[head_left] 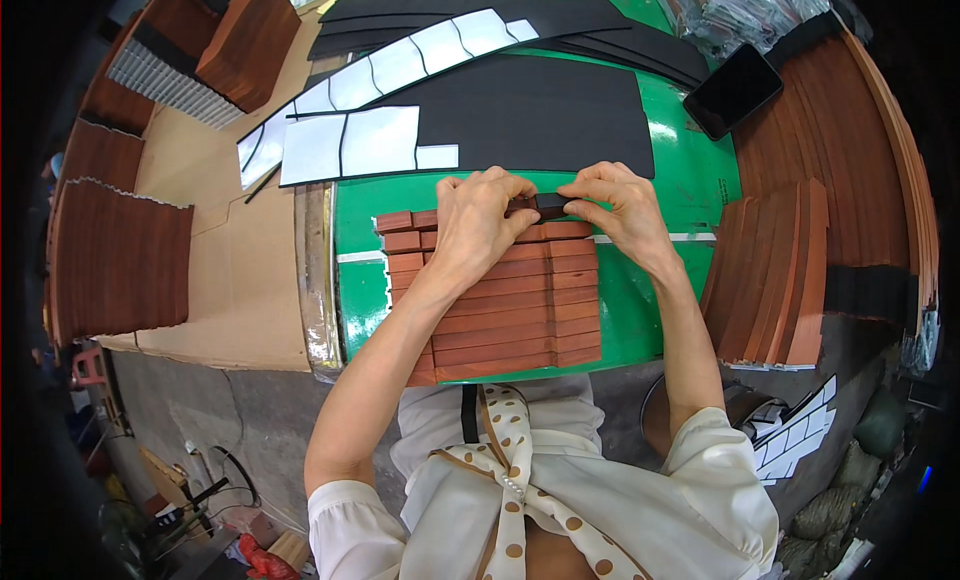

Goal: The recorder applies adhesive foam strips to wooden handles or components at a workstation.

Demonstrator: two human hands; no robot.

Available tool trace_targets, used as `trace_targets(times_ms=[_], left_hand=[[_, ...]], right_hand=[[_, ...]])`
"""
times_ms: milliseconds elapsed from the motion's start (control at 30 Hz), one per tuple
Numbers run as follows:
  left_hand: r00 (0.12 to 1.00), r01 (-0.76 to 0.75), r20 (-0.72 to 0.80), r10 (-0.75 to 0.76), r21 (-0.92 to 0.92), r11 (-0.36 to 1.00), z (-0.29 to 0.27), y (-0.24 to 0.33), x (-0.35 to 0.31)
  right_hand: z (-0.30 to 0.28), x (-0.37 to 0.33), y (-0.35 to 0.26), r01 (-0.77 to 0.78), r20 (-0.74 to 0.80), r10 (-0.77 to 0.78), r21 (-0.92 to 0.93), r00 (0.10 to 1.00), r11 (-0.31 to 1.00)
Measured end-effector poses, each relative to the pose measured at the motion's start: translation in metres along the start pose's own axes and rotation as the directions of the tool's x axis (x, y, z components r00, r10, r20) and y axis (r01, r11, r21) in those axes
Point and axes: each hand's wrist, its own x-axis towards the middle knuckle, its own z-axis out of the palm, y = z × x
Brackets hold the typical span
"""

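Observation:
Both hands meet over the far end of a row of reddish-brown wood-grain strips, laid side by side in front of me. A small black foam-like block lies between my fingertips at the farthest strip. My right hand pinches its right end with thumb and fingers. My left hand is closed at its left end, the thumb and index finger pressed close to the strip. The left hand covers part of the far strips. Just beyond the hands lie black foam sheets with white-backed pieces on top.
The strips rest on a green tabletop. A black phone lies at the right beside stacked brown boards and another bundle of strips. On the left, brown board stacks stand on cardboard. Plastic wrap lies at the back right.

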Motion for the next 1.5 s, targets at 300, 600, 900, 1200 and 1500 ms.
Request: trace_targets(times_ms=[300,600,900,1200,1500], left_hand=[[0.998,-0.057,-0.02,0.061,0.135,0.989,-0.001,0.006,0.001],[0.999,0.023,0.022,-0.024,0.052,0.998,-0.004,0.009,0.005],[1.0,-0.021,-0.007,0.022,0.082,0.996,-0.003,0.008,0.003],[0.996,-0.08,-0.038,0.084,0.1,0.992,-0.002,0.006,0.002],[0.997,-0.061,-0.038,0.066,0.122,0.991,-0.001,0.007,0.001]], right_hand=[[0.003,-0.005,0.001,0.016,-0.055,-0.014,0.04,0.998,0.999],[0.0,-0.012,0.016,-0.279,0.06,0.275,0.334,0.96,0.9],[0.009,-0.016,0.01,-0.074,-0.138,0.11,0.242,0.984,0.967],[0.015,-0.017,0.01,-0.082,-0.19,0.136,0.266,0.972,0.96],[0.016,-0.017,0.008,-0.096,-0.214,0.167,0.306,0.962,0.947]])
